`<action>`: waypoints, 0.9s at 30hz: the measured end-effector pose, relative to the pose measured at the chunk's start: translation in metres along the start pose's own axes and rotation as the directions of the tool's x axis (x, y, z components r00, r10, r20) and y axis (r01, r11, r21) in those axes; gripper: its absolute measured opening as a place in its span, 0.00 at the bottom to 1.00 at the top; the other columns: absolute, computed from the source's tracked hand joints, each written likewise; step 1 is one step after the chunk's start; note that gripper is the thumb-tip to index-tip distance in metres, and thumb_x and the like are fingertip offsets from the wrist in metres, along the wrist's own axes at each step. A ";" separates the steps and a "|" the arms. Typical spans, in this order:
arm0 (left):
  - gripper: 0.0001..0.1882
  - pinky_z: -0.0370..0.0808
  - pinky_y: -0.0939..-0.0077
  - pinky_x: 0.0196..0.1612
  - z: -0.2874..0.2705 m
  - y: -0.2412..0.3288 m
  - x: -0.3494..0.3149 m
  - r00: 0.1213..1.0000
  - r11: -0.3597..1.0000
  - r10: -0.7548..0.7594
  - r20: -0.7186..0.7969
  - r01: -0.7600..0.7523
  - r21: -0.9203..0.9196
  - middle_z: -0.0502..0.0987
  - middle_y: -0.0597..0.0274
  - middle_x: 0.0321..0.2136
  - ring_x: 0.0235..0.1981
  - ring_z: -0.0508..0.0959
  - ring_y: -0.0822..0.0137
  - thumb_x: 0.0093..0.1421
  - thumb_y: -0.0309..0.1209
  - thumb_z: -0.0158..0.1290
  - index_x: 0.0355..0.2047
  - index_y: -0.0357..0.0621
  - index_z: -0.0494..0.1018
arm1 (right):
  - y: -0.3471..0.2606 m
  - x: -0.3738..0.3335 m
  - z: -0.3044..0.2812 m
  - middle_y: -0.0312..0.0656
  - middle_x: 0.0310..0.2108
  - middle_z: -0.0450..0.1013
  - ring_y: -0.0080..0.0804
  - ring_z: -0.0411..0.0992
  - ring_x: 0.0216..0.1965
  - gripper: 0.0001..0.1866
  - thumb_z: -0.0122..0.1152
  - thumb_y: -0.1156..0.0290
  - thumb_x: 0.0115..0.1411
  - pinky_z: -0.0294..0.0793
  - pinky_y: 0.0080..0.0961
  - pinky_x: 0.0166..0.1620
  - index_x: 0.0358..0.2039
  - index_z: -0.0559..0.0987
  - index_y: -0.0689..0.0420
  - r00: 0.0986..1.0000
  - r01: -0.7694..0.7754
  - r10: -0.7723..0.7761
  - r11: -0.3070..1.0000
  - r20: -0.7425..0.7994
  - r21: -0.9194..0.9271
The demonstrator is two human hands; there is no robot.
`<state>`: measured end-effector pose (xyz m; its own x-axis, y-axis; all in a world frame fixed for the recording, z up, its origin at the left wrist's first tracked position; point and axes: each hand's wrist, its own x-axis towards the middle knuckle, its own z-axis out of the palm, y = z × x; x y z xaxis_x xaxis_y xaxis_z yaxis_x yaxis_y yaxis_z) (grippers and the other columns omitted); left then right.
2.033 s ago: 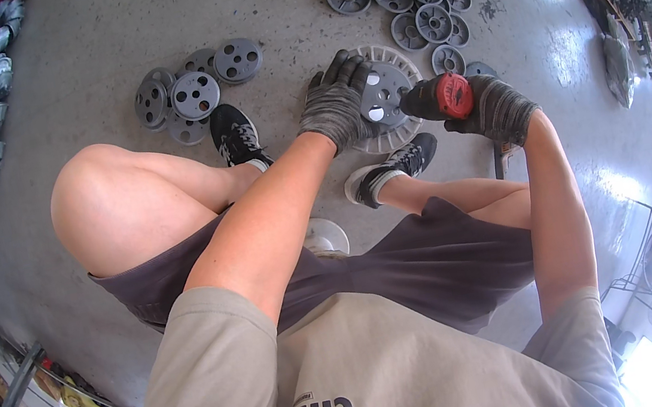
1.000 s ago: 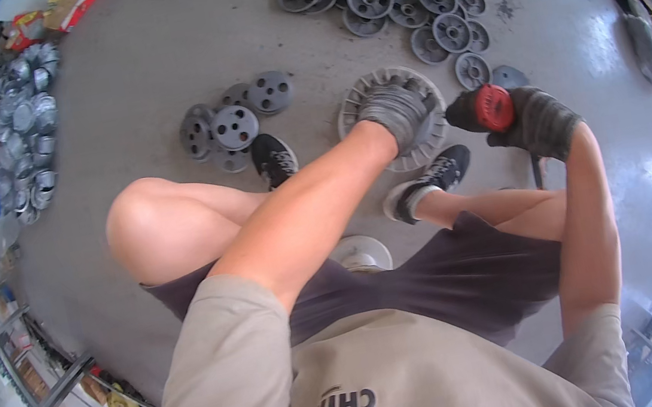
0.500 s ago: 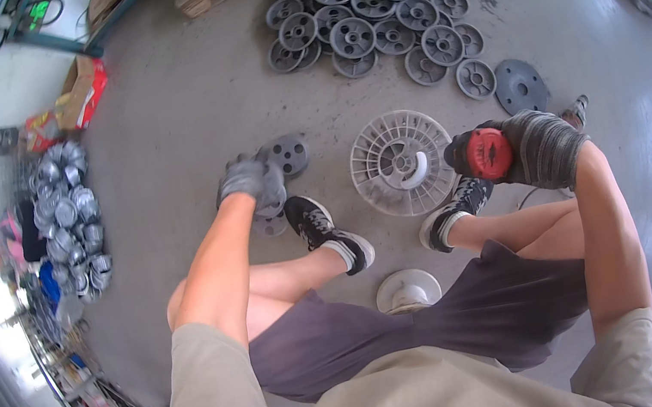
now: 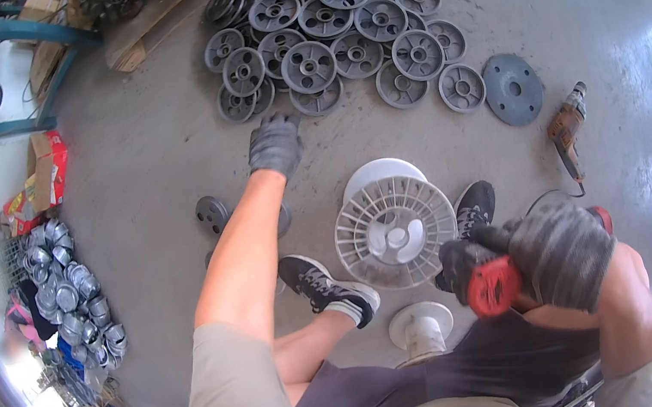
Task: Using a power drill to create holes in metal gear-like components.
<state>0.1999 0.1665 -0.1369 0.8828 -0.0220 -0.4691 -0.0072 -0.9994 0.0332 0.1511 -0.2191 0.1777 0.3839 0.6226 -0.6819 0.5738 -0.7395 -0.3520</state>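
My left hand (image 4: 275,144), in a grey glove, reaches to the near edge of a heap of grey spoked wheels (image 4: 311,67). Its fingers are stretched out beside the nearest wheels; whether they touch one I cannot tell. My right hand (image 4: 564,257), gloved too, is closed round a red-and-black power tool (image 4: 495,285) above my right knee. The tool's exact kind is hidden by the glove. A clear, ribbed plastic reel (image 4: 350,238) with a white disc (image 4: 381,170) behind it stands between my feet. Left of my forearm lies a small grey holed disc (image 4: 212,213).
A flat grey plate (image 4: 514,88) with holes lies right of the heap. Beyond it rests an orange-brown corded drill (image 4: 566,128). A white flanged spool (image 4: 422,328) stands between my thighs. Shiny metal cups (image 4: 78,304) are piled far left, near a red carton (image 4: 50,169).
My left hand has moved from beside my left foot up to the heap of wheels. My right hand has drawn the power tool back toward me. The whole view has shifted.
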 end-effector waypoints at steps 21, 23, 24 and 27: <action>0.14 0.83 0.65 0.47 -0.016 -0.020 -0.015 0.947 0.498 -0.219 -0.237 -0.100 -0.862 0.83 0.55 0.42 0.42 0.83 0.64 0.73 0.33 0.52 0.54 0.41 0.76 | -0.017 0.002 -0.005 0.46 0.31 0.81 0.48 0.81 0.34 0.28 0.65 0.66 0.57 0.79 0.43 0.39 0.60 0.77 0.52 0.998 0.062 -0.061 0.998 0.035 -0.018; 0.13 0.84 0.67 0.46 -0.049 -0.003 -0.067 0.960 0.267 -0.246 -0.131 -0.063 -0.962 0.83 0.57 0.42 0.41 0.83 0.66 0.73 0.33 0.51 0.53 0.41 0.77 | -0.008 -0.005 0.001 0.48 0.31 0.81 0.49 0.82 0.34 0.27 0.67 0.66 0.56 0.80 0.42 0.39 0.58 0.79 0.51 0.994 0.093 -0.090 0.995 -0.069 0.043; 0.13 0.84 0.70 0.46 -0.061 0.005 -0.092 0.973 0.009 -0.229 -0.019 -0.017 -1.000 0.83 0.60 0.42 0.40 0.83 0.69 0.74 0.33 0.51 0.53 0.41 0.77 | -0.007 -0.010 -0.001 0.49 0.31 0.81 0.50 0.82 0.34 0.26 0.68 0.65 0.56 0.81 0.42 0.39 0.57 0.80 0.51 0.989 0.105 -0.097 0.992 -0.114 0.067; 0.15 0.85 0.67 0.47 -0.058 0.013 -0.156 0.993 -0.029 -0.104 0.055 0.052 -0.998 0.81 0.61 0.46 0.44 0.83 0.66 0.74 0.34 0.50 0.56 0.43 0.75 | -0.015 -0.012 -0.010 0.50 0.33 0.82 0.51 0.81 0.34 0.23 0.71 0.63 0.56 0.81 0.40 0.41 0.53 0.82 0.50 0.989 0.096 -0.084 0.991 -0.124 0.092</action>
<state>0.0889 0.1589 -0.0120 0.8516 0.0803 -0.5180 0.5152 0.0541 0.8554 0.1452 -0.2131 0.1971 0.4213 0.7093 -0.5652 0.5386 -0.6971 -0.4733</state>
